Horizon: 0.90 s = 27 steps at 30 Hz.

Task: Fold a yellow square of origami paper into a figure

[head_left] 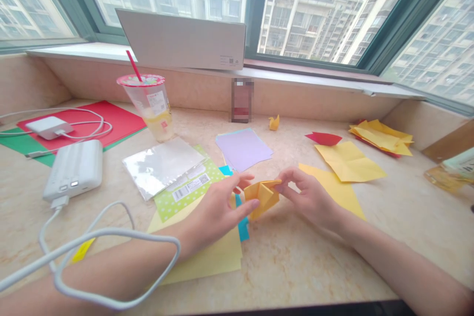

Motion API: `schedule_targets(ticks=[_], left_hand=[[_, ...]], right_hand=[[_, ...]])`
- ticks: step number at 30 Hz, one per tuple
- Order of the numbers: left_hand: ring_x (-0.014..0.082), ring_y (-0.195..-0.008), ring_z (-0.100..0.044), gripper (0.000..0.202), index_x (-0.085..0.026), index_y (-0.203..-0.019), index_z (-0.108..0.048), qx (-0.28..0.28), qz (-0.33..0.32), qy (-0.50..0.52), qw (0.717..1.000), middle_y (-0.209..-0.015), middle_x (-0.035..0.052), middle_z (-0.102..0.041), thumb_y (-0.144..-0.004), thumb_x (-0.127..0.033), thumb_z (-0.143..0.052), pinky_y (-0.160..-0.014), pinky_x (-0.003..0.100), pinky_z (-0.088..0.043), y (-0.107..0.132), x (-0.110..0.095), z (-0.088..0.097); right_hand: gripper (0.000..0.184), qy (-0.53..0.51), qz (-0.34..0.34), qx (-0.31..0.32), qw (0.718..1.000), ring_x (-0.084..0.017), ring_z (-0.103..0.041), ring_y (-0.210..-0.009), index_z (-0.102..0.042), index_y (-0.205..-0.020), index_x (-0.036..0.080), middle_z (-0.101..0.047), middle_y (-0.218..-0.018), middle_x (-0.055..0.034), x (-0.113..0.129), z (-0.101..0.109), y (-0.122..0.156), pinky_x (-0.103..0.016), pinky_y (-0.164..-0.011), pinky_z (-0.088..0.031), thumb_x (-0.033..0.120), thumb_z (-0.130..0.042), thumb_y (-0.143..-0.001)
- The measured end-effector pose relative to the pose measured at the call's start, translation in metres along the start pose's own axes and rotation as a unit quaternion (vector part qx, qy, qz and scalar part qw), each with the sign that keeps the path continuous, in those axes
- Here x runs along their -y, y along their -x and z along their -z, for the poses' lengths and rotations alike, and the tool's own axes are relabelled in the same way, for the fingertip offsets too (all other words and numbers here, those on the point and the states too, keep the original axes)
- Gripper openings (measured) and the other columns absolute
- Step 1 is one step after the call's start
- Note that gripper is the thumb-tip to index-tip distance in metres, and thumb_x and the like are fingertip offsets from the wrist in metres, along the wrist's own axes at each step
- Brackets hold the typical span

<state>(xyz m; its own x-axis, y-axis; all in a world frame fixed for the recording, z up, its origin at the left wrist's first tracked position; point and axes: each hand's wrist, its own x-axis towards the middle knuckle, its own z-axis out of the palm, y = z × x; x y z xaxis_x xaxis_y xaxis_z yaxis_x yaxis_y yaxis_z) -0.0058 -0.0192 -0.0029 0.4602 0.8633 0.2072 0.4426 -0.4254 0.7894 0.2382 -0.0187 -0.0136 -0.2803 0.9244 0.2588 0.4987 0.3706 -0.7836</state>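
Note:
A small folded piece of orange-yellow origami paper is held just above the marble counter between both hands. My left hand pinches its left side with thumb and fingers. On its right edge, the fingertips of my right hand are closed. Beneath lie a pale yellow sheet, a blue strip and a larger yellow sheet.
A lilac paper stack, a clear packet on green dotted card, a drink cup with red straw, a white power bank with cable, creased yellow paper, a red folded piece, a yellow stack, a tiny folded figure.

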Motion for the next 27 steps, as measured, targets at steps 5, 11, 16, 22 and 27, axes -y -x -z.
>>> schedule_targets(ticks=[5, 11, 16, 22, 27], left_hand=[[0.0177, -0.08, -0.067, 0.013, -0.02, -0.094, -0.071, 0.028, 0.022, 0.022, 0.999, -0.086, 0.0011, -0.073, -0.087, -0.024, -0.06, -0.073, 0.029, -0.049, -0.002, -0.008, 0.0], [0.0172, -0.075, -0.064, 0.013, -0.018, -0.09, -0.069, 0.023, 0.038, 0.086, 0.995, -0.082, 0.0016, -0.071, -0.088, -0.028, -0.061, -0.068, 0.028, -0.048, 0.0, -0.008, -0.002], [0.0163, -0.073, -0.065, 0.023, -0.016, -0.1, -0.064, 0.049, 0.086, 0.266, 0.959, -0.085, 0.0027, -0.07, -0.088, -0.035, -0.065, -0.065, 0.026, -0.05, -0.001, -0.005, -0.005], [0.0137, -0.07, -0.064, 0.036, -0.016, -0.114, -0.053, 0.029, 0.096, 0.366, 0.925, -0.085, 0.0023, -0.069, -0.088, -0.037, -0.068, -0.063, 0.025, -0.051, -0.004, -0.003, -0.006], [0.0147, -0.074, -0.067, 0.057, -0.027, -0.143, -0.036, 0.031, 0.066, 0.361, 0.93, -0.095, 0.001, -0.066, -0.093, -0.034, -0.062, -0.068, 0.029, -0.055, -0.001, -0.002, -0.008]], right_hand=[[0.01, -0.048, 0.039, -0.048, 0.997, -0.018, -0.063, -0.084, -0.06, -0.098, 0.025, -0.066, -0.089, -0.0008, -0.001, -0.004, 0.002, -0.03, -0.073, -0.053, 0.03, -0.065, -0.091], [0.003, -0.038, 0.099, -0.074, 0.992, -0.017, -0.064, -0.08, -0.061, -0.093, 0.025, -0.067, -0.086, -0.0007, 0.006, -0.003, 0.002, -0.031, -0.072, -0.055, 0.024, -0.064, -0.092], [0.012, 0.024, 0.166, -0.055, 0.984, -0.021, -0.065, -0.098, -0.066, -0.1, 0.024, -0.066, -0.104, -0.0062, 0.013, 0.001, 0.0, -0.038, -0.085, -0.056, 0.018, -0.058, -0.094], [0.037, 0.058, 0.179, 0.004, 0.982, -0.023, -0.061, -0.111, -0.058, -0.128, 0.026, -0.06, -0.121, -0.0094, 0.01, 0.0, 0.002, -0.041, -0.095, -0.054, 0.02, -0.063, -0.091], [0.024, 0.043, 0.177, -0.006, 0.983, -0.021, -0.064, -0.1, -0.059, -0.113, 0.025, -0.063, -0.113, -0.0072, 0.008, -0.001, 0.002, -0.037, -0.084, -0.057, 0.02, -0.064, -0.091]])
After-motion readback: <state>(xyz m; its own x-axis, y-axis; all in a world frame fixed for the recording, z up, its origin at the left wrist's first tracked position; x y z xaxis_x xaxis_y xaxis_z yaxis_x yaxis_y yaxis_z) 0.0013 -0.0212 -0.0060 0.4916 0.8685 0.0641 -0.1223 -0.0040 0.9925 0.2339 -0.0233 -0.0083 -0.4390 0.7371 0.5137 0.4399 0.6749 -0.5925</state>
